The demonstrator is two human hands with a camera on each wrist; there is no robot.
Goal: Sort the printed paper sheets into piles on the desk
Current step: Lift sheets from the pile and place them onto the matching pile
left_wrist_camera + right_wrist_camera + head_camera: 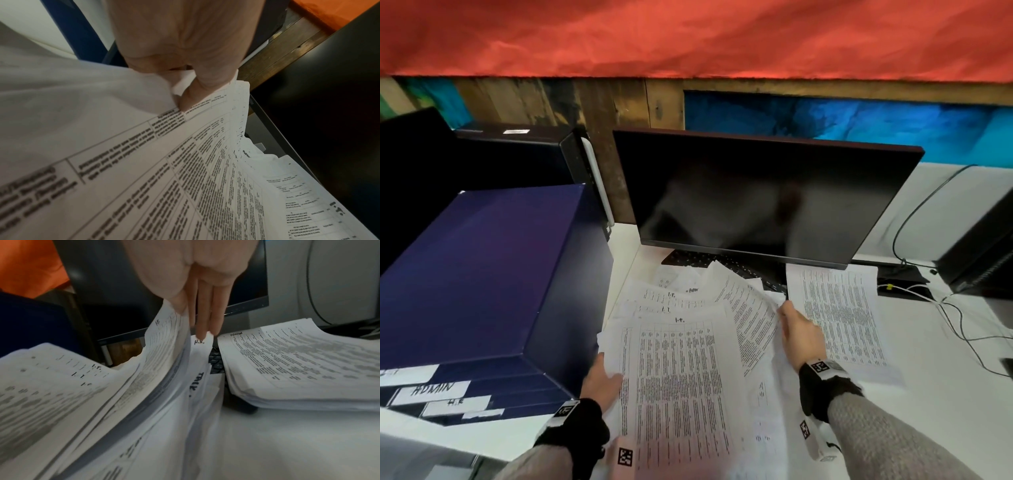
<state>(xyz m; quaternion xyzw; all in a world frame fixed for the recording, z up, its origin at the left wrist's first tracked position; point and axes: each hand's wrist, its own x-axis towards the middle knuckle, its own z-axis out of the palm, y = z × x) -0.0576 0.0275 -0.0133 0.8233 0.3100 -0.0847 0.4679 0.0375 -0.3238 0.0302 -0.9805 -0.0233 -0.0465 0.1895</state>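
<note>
Head view, left hand: nearest the camera we saw the left hand (601, 382) gripping the left edge of the fanned sheets (681, 370), thumb on top of the printed table.
Head view, right hand: the right hand (803, 337) lay along the right edge of the same fan, fingers extended.
Head view, sorted pile: a separate pile (839, 318) lay on the white desk (928, 404) just right of that hand, in front of the dark monitor (767, 198).
Head view, box: a dark blue box (482, 274) stood at the left, touching the fan's edge.
Left wrist view: we found the thumb (197, 92) pressed onto the top printed sheet (185, 170), the other fingers curled under the stack.
Right wrist view: the fingers (202, 318) pointed straight down between lifted sheets (156, 363) and a sheet marked "H.R." (200, 344); we could not tell whether the thumb pinched the lifted ones.
Right wrist view, pile: the stack marked "ADMIN" (304, 366) rested flat, partly over a keyboard (216, 361).
</note>
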